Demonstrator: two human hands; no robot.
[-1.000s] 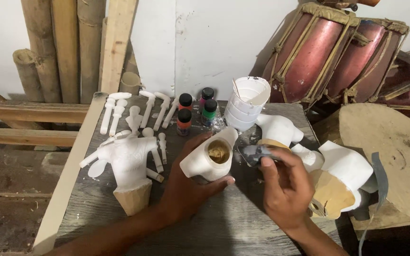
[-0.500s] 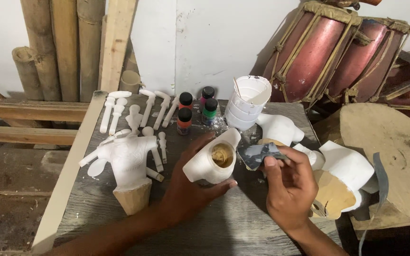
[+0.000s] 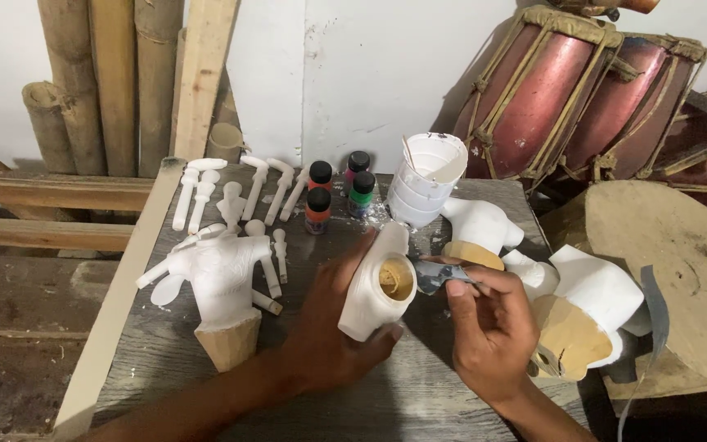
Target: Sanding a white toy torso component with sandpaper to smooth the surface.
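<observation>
A weathered grey wooden table (image 3: 206,393) carries the work. Taking the stack of white cups (image 3: 427,180) near its far edge as landmark: four small paint bottles (image 3: 339,192) stand just left of it, loose white carved limbs (image 3: 239,192) lie farther left, and a white torso figure (image 3: 224,282) stands nearer, well to its left.

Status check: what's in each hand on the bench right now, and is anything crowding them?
Left hand grips white figure piece, wooden core showing. Right hand pinches grey sandpaper scrap beside its opening. White torso pieces crowd the right.
</observation>
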